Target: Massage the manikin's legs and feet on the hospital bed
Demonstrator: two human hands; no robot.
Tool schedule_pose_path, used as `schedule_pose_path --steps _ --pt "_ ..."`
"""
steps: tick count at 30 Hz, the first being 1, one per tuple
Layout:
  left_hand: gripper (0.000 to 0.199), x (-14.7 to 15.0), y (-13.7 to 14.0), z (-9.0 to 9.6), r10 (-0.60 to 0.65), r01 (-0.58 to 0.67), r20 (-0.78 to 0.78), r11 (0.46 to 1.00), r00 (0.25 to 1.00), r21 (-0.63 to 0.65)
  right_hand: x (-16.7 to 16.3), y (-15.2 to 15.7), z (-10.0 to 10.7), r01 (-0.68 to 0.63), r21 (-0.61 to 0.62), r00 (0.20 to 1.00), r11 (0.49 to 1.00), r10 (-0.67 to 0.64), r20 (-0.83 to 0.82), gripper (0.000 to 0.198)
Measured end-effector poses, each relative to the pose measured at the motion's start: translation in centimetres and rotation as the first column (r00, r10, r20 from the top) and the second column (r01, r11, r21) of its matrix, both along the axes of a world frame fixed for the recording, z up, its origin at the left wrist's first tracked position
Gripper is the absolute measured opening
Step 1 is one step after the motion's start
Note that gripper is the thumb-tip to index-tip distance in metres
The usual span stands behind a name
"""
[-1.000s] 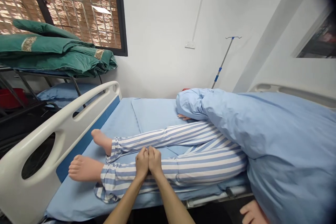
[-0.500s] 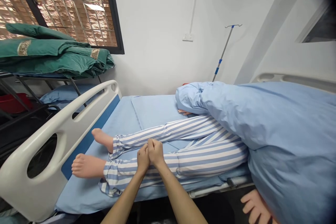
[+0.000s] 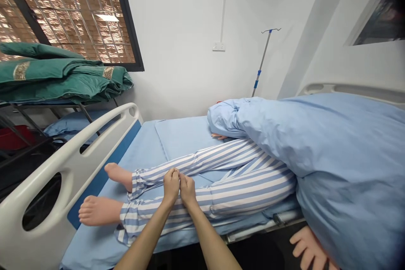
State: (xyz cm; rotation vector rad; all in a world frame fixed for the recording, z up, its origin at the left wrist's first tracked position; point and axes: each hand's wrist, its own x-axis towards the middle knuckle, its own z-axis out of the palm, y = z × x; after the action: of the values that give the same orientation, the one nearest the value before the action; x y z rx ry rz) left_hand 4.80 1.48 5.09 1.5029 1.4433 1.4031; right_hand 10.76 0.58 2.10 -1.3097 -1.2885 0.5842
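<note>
My left hand (image 3: 171, 185) and my right hand (image 3: 187, 186) are side by side, closed into loose fists with knuckles almost touching. Nothing shows in either one. Both are over the blue-and-white striped trousers (image 3: 249, 187) of a life-size manikin lying on the bed; whether they touch the cloth I cannot tell. Its bare feet, the near foot (image 3: 100, 211) and the far foot (image 3: 118, 176), point to the left. A light blue quilt (image 3: 335, 139) covers its upper body. From under the quilt a manikin hand (image 3: 311, 248) hangs past the bed's near side.
The white footboard (image 3: 71, 152) closes off the bed's left end. Against the wall stands an IV pole (image 3: 262, 61). Folded green covers (image 3: 63, 78) lie on a metal-framed rack at left, with a red basin (image 3: 15, 137) lower down. A metal side rail (image 3: 264, 228) runs along the near edge.
The view has shifted slightly, so the bed's foot end sits lower. My hands have drawn a little apart and turned, the left now slightly higher than the right; both stay closed.
</note>
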Motion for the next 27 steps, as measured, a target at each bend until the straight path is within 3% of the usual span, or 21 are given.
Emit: schedule_pose_path --steps 9,12,17,27 --pt "0.019 -0.4 -0.7 -4.1 0.078 -0.091 -0.279 0.995 0.957 -0.034 -0.5 -0.2 -0.2 0.045 -0.024 0.998 0.999 -0.046 -0.04 0.036" --pt "0.019 -0.4 -0.7 -3.9 0.08 -0.086 -0.235 0.996 0.969 -0.014 -0.1 -0.2 0.7 0.027 -0.042 1.0 0.999 -0.027 0.013 0.036" --pt "0.019 -0.3 -1.1 -3.4 0.068 -0.066 -0.165 0.998 0.984 0.013 1.3 -0.3 2.4 -0.002 0.028 0.991 1.0 -0.001 0.135 0.039" --pt "0.017 -0.5 -1.2 -3.3 0.039 -0.038 0.015 0.997 0.999 -0.062 0.3 -1.1 -0.4 0.054 -0.039 0.941 0.998 -0.038 0.335 0.039"
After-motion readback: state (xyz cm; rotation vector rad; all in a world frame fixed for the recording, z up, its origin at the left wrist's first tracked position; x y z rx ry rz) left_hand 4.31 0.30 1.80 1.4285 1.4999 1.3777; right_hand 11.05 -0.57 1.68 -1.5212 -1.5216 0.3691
